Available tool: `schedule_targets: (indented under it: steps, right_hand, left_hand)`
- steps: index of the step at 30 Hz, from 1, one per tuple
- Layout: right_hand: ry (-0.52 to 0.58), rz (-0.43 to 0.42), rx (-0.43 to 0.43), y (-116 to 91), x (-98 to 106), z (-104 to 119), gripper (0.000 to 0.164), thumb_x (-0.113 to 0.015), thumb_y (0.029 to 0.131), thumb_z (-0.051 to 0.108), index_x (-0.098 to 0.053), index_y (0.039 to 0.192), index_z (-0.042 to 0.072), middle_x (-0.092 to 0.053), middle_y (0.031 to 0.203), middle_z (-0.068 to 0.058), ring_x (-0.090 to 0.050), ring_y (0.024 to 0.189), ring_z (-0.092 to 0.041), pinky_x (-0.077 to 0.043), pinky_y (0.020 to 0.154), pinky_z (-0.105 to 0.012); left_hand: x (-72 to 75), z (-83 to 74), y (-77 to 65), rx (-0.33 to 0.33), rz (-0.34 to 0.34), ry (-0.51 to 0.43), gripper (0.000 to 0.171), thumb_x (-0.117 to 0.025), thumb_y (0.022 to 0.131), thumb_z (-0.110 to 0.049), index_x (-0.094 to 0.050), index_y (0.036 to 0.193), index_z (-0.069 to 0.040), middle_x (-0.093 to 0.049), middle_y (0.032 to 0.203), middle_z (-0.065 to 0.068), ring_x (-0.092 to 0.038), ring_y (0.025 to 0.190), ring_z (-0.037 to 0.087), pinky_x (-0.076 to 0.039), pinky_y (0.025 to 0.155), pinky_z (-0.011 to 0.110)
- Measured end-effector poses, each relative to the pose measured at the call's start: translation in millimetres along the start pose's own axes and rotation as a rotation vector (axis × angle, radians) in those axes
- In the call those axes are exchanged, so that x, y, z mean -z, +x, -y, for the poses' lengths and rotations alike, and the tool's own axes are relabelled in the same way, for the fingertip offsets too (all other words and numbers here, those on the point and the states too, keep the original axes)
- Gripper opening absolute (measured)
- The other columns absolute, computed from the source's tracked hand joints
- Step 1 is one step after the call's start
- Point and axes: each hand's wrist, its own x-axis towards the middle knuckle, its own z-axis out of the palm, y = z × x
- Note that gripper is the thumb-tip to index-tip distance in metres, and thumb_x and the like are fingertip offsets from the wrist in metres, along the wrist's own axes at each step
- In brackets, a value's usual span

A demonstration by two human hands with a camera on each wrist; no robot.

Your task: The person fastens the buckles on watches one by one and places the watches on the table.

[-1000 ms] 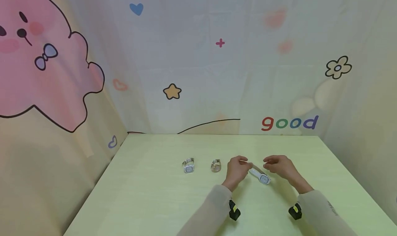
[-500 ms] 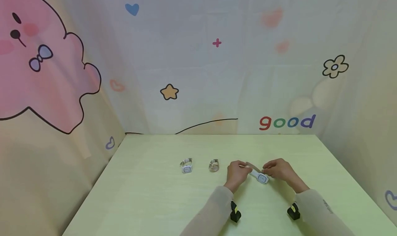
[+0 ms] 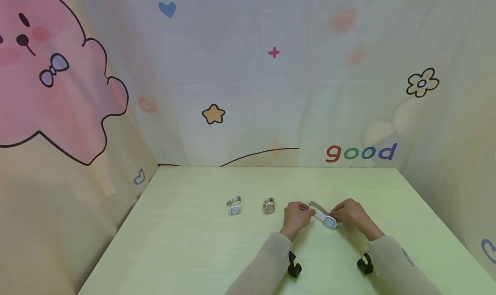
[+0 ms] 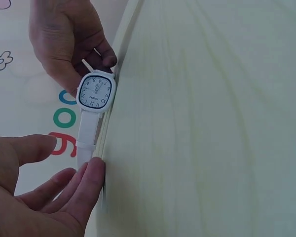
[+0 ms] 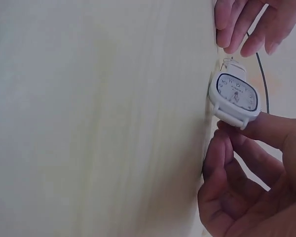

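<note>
A white wristwatch with a rounded square dial lies on the table between the two hands, face up. Thumb and fingertips of my right hand pinch it at the strap beside the case, as the right wrist view of the watch shows. My left hand is at the far end of the strap; its fingers touch the strap while the thumb stands apart from them. The other strap half, brownish on its inner side, arches up behind. Part of the strap is hidden by the left fingers.
To the left on the pale green table stand a second white watch and a gold-toned watch, both with their bands looped. A printed curtain hangs behind the table's far edge.
My right hand has come left and down from beside the watch and now pinches it near the case. The left hand has sunk slightly at the strap end. Both other watches stay put.
</note>
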Motion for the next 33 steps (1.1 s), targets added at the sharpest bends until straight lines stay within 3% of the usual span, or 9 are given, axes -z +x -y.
schedule_targets:
  steps: [9,12,18,24,33]
  right_hand:
    - [0.166,0.019,-0.067,3,-7,-6,0.028,-0.073,0.087,0.018,-0.073,0.102,-0.006,-0.071,0.080,-0.005,-0.062,0.066,-0.011,-0.053,0.058,-0.026]
    - [0.207,0.011,-0.065,3,-8,-5,0.028,-0.071,0.089,0.016,-0.072,0.103,-0.007,-0.073,0.083,-0.007,-0.064,0.068,-0.011,-0.056,0.062,-0.026]
    - [0.280,0.010,-0.023,-1,-6,3,0.028,-0.067,0.092,0.014,-0.070,0.107,-0.010,-0.073,0.090,-0.013,-0.068,0.074,-0.013,-0.060,0.069,-0.030]
    - [0.286,0.008,0.033,-8,-3,15,0.027,-0.066,0.093,0.016,-0.071,0.105,-0.008,-0.074,0.089,-0.012,-0.069,0.075,-0.014,-0.060,0.071,-0.032]
    - [0.207,-0.028,0.093,-12,1,29,0.025,-0.065,0.094,0.021,-0.072,0.102,-0.001,-0.073,0.086,-0.008,-0.065,0.076,-0.015,-0.056,0.068,-0.030]
  left_hand:
    - [-5.8,1.0,-4.0,0.060,0.065,-0.076,0.012,-0.075,0.086,-0.012,-0.074,0.085,0.000,-0.074,0.070,0.011,-0.074,0.066,0.021,-0.058,0.060,0.025]
    - [-7.2,1.2,-4.3,0.070,0.077,-0.095,0.013,-0.074,0.086,-0.012,-0.074,0.086,0.000,-0.074,0.071,0.012,-0.074,0.068,0.023,-0.060,0.063,0.028]
    - [-9.2,0.5,-3.0,0.079,0.115,-0.228,0.013,-0.073,0.088,-0.010,-0.073,0.091,0.002,-0.075,0.079,0.014,-0.075,0.075,0.028,-0.061,0.067,0.031]
    - [-6.4,-0.6,-1.9,0.076,0.141,-0.329,0.017,-0.071,0.090,-0.012,-0.072,0.099,0.002,-0.075,0.082,0.014,-0.075,0.077,0.032,-0.061,0.065,0.034]
    - [1.7,-6.6,-1.4,0.050,0.149,-0.357,0.015,-0.071,0.090,-0.014,-0.072,0.096,0.000,-0.075,0.081,0.013,-0.075,0.075,0.031,-0.060,0.058,0.032]
